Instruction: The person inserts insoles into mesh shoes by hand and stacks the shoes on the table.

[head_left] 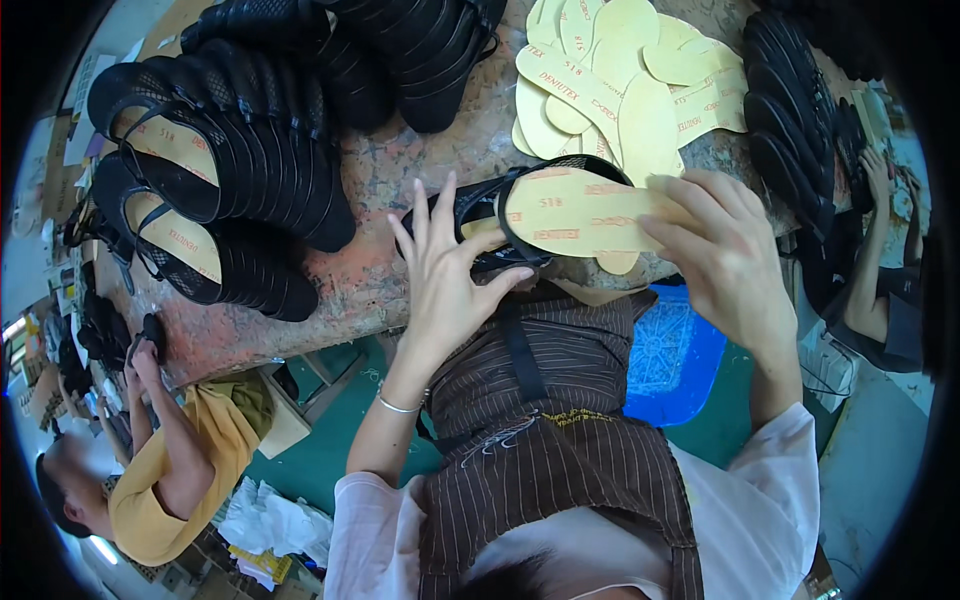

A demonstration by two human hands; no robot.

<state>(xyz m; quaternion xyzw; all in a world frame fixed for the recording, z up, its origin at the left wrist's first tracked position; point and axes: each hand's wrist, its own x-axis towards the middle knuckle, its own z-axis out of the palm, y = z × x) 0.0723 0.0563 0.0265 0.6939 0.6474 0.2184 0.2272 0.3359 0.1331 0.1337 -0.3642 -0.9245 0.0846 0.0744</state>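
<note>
Though pale yellow, red-lettered insole in pinched right hand, left hand splayed, sandal grip unclear

One end of the insole is covered by the right hand. The shoe is partly hidden by the insole and left hand. Lower insoles in the pile are overlapped. The back shoes are cut off by the top edge; the bin is partly blocked by the apron.
</note>
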